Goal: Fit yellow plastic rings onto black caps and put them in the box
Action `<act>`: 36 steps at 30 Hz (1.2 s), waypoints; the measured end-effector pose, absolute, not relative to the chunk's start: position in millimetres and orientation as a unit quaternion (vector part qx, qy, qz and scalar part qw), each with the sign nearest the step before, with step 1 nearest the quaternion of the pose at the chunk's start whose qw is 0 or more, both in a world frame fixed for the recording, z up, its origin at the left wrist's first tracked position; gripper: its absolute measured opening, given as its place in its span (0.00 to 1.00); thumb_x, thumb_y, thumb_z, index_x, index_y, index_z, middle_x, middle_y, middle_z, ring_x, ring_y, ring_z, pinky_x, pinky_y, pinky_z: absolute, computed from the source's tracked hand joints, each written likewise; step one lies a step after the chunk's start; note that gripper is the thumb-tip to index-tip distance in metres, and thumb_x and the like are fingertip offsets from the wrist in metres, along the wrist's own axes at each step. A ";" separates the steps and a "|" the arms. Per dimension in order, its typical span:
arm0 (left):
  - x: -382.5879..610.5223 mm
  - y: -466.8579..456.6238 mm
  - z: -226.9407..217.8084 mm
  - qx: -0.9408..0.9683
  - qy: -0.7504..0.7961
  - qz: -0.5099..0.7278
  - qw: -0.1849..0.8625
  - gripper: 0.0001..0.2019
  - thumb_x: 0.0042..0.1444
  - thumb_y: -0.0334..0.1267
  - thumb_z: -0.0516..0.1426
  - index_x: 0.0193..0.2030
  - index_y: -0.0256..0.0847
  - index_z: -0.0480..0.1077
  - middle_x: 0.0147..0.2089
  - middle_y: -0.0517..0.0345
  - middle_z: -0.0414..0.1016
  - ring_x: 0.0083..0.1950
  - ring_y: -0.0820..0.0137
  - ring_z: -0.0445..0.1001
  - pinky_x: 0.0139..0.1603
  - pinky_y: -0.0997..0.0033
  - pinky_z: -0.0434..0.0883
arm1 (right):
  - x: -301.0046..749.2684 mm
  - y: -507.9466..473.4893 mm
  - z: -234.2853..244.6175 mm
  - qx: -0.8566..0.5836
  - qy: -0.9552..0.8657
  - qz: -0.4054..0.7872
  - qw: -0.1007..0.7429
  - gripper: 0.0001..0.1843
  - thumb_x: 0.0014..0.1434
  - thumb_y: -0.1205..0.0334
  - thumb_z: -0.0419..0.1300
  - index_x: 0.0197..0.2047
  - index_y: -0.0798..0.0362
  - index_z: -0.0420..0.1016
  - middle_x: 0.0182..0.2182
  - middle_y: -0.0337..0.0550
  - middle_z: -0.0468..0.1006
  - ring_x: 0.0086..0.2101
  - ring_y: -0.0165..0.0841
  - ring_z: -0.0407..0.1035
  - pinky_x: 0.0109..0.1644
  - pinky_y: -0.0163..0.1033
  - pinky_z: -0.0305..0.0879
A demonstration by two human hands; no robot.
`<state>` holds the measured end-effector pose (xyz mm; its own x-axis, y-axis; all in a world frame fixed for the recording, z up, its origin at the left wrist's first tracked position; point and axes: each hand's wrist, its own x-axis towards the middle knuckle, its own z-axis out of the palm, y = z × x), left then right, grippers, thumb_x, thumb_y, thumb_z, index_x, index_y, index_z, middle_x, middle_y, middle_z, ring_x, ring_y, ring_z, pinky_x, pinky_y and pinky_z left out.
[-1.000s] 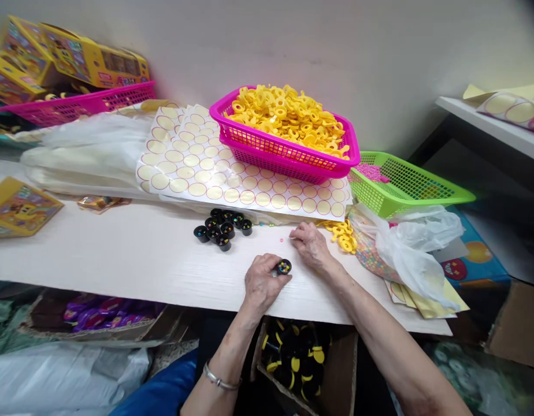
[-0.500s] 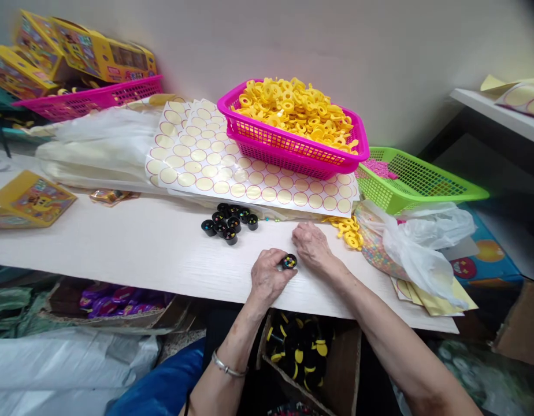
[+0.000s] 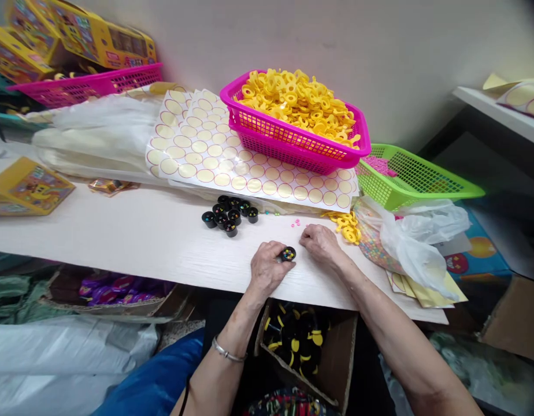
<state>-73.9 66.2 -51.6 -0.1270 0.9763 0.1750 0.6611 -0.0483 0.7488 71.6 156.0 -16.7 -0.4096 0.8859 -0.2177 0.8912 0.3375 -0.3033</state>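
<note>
I sit at a long white table [image 3: 163, 242] spanning the frame's middle.
Above centre is a bright-pink mesh plastic basket [image 3: 288, 137]; below centre, my right hand [image 3: 305, 236] is curled, its grip I cannot tell, and my left hand [image 3: 281, 257] pinches a small round black cup [image 3: 288, 253] of multicoloured beads, near tiny pink beads [image 3: 297, 222].

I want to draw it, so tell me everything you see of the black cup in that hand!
The cup is small, black and round, and looks plastic. Its open mouth faces up, showing small beads of several colours inside. The left hand holds it between thumb and fingers, over the table; whether it touches the top is hard to tell.
</note>
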 end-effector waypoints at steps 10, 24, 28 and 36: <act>-73.4 65.8 -48.3 0.627 0.656 0.363 0.211 0.10 0.40 0.36 0.62 0.33 0.44 0.71 0.34 0.62 0.72 0.39 0.68 0.66 0.40 0.69 0.64 | 74.8 139.8 -22.9 0.492 0.864 -0.102 -0.031 0.09 0.56 0.66 0.52 0.32 0.53 0.73 0.34 0.45 0.73 0.38 0.36 0.61 0.39 0.38 0.53; -73.1 64.9 -53.1 0.642 0.645 0.366 0.194 0.07 0.44 0.37 0.60 0.33 0.44 0.72 0.33 0.61 0.72 0.37 0.69 0.65 0.38 0.70 0.63 | 62.7 112.7 -2.0 0.356 0.925 -0.085 -0.103 0.12 0.59 0.66 0.49 0.29 0.54 0.72 0.29 0.42 0.70 0.32 0.33 0.57 0.38 0.38 0.51; -72.4 64.3 -50.3 0.641 0.650 0.358 0.196 0.06 0.45 0.38 0.59 0.32 0.44 0.72 0.33 0.61 0.72 0.36 0.69 0.64 0.38 0.70 0.62 | 61.5 111.5 0.8 0.355 0.929 -0.066 -0.078 0.12 0.58 0.69 0.49 0.29 0.54 0.72 0.29 0.43 0.70 0.33 0.33 0.56 0.37 0.38 0.49; -72.1 64.3 -48.7 0.641 0.650 0.358 0.198 0.03 0.45 0.35 0.57 0.29 0.44 0.71 0.31 0.61 0.71 0.36 0.69 0.64 0.37 0.69 0.62 | 56.3 110.7 3.4 0.333 0.941 -0.039 -0.048 0.11 0.54 0.73 0.49 0.28 0.55 0.71 0.27 0.45 0.68 0.33 0.35 0.55 0.36 0.40 0.48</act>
<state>-72.1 64.3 -48.7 -0.1000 0.9744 0.2014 0.6906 -0.0777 0.7190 56.3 110.7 3.4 -0.7737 0.6304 0.0638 0.6230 0.7752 -0.1045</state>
